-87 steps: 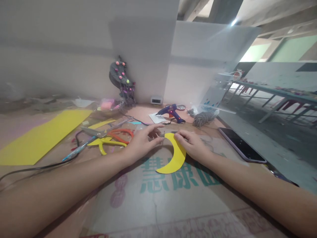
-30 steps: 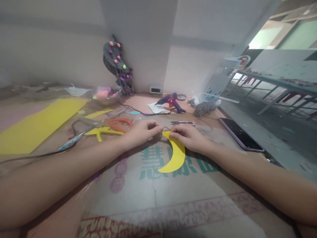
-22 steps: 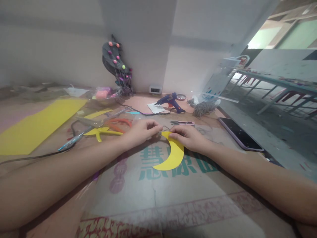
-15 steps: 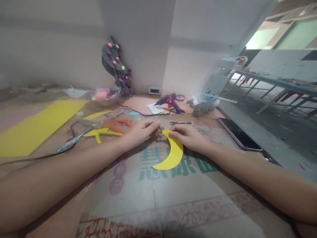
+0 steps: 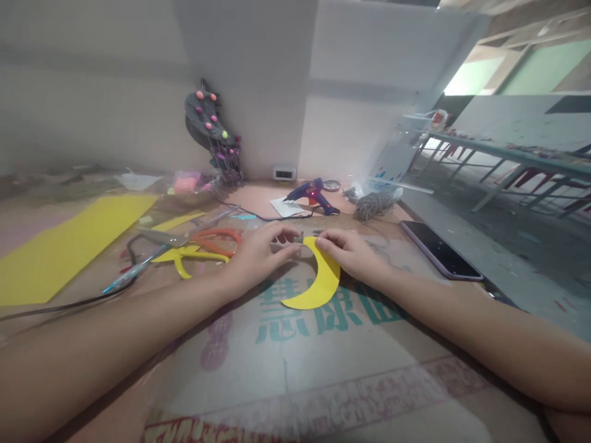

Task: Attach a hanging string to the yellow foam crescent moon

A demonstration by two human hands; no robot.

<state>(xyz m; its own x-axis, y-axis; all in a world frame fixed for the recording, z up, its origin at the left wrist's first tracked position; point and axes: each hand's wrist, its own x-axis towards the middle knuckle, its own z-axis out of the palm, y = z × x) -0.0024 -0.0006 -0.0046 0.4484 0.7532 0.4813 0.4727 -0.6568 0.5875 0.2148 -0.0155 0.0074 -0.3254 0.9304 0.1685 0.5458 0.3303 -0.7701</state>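
Observation:
A yellow crescent moon cutout hangs over the printed cardboard, with its upper tip pinched between the thumb and fingers of my right hand. Left of that tip, my left hand has thumb and fingers parted, with a gap between them. A small greyish piece shows at the crescent's upper tip, too blurred to name. Behind my right fingers lies a small tool, mostly hidden. Beside my left forearm are orange-handled scissors and a yellow-handled tool.
A glue gun with a lit red light rests behind my hands. Grey yarn and a phone lie at right, a yellow sheet at left. A decorated grey crescent leans on the wall. Printed cardboard covers the front.
My left thumb and fingers have parted from a pinch near the crescent's tip. My right hand still holds the crescent in nearly the same place. The view has shifted slightly.

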